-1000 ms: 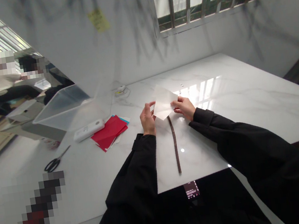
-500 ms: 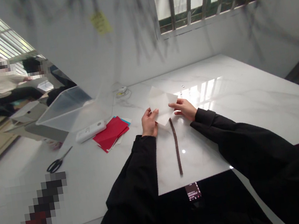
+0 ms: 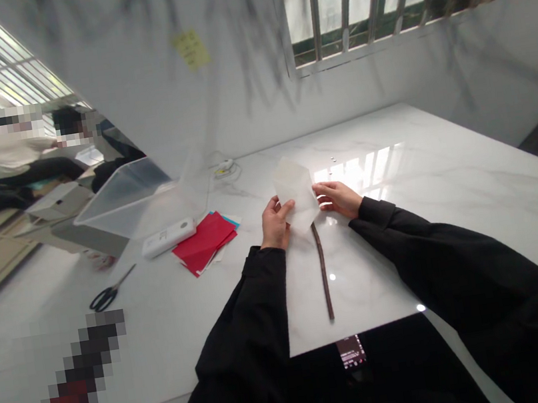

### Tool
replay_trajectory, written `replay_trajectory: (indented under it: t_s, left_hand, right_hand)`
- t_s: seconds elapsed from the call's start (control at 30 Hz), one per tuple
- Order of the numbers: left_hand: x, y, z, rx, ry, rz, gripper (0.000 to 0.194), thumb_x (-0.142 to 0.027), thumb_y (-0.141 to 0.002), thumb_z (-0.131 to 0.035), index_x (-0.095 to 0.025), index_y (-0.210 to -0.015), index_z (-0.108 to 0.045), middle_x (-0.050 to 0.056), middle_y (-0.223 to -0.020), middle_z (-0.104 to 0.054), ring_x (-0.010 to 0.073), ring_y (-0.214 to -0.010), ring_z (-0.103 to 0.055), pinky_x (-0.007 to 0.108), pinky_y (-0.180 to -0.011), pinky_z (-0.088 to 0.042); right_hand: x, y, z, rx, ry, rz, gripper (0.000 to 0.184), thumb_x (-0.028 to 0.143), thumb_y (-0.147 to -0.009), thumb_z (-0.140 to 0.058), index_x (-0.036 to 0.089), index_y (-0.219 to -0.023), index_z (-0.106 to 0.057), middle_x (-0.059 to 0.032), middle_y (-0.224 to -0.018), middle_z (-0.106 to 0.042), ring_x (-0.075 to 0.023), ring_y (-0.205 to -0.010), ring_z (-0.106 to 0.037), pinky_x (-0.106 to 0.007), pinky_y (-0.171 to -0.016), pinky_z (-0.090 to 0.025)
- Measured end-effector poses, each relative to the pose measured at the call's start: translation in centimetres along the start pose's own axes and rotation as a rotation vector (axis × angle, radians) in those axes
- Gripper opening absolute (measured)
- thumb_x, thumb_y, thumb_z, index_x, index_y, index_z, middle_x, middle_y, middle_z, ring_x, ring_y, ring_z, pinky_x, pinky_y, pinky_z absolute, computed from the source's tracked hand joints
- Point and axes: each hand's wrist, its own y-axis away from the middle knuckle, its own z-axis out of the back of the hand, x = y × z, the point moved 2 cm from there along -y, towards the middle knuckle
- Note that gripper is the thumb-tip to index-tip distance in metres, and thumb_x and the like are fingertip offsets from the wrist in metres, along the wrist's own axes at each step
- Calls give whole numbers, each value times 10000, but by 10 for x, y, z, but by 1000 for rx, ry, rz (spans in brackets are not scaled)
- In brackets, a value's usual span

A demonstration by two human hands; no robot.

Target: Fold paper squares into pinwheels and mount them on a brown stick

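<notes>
The paper [image 3: 295, 185] is pinched between the left hand's [image 3: 276, 223] thumb and fingers. By its edge, the right hand [image 3: 341, 199] is half curled, its grip unclear. White, angular sides are shown.

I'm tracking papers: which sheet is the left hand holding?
The pale sheet at the far end of the dark stick; the other sheets, red uppermost, lie piled farther left.

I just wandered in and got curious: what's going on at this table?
A person is handling a pale sheet with both hands. The left hand grips it with the thumb on top; the right hand is at its right edge, though its grip is unclear. A thin dark stick lies on the table nearer the person. Off to the left are red paper and scissors.
</notes>
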Motion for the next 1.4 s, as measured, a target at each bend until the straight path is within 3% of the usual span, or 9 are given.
replay_trajectory:
  t_s: [0.17, 0.43, 0.7, 1.07, 1.4]
  left_hand:
    - [-2, 4, -5, 76, -39, 11, 565, -364, -602, -936, -176, -1068, -678, 62, -967, -778, 220, -838, -738, 336, -796, -570]
    - [3, -1, -2, 34, -38, 10, 548, -547, -653, -931, -152, -976, -731, 80, -920, -792, 231, -859, -751, 318, -765, -589]
    - [9, -1, 1, 57, -143, -7, 540, -479, -641, -955, -122, -1013, -794, 112, -936, -807, 250, -838, -746, 359, -797, -587]
    - [8, 0, -1, 86, -167, -15, 547, -465, -635, -960, -113, -1022, -800, 128, -954, -810, 273, -866, -756, 392, -839, -594]
    - [8, 1, -2, 137, -221, 10, 567, -485, -624, -962, -102, -1012, -804, 113, -950, -814, 236, -813, -736, 343, -789, -565]
  right_hand:
    - [-5, -2, 4, 2, 107, 60, 465, 615, -703, -864, 192, -856, -747, -18, -854, -726, -143, -748, -617, -243, -647, -481]
    - [-10, -7, 11, -6, 165, 87, 431, 543, -706, -874, 194, -951, -811, -26, -895, -770, -139, -714, -603, -237, -615, -454]
    - [-8, -7, 9, 15, 168, 88, 453, 573, -687, -891, 181, -902, -818, -41, -847, -771, -158, -694, -624, -257, -601, -472]
    - [-6, -7, 8, 12, 203, 125, 537, 626, -643, -908, 148, -868, -809, -33, -774, -739, -124, -617, -542, -254, -554, -407]
    - [-10, -11, 10, 19, 221, 95, 582, 630, -591, -935, 108, -802, -788, -49, -720, -732, -130, -602, -561, -251, -542, -394]
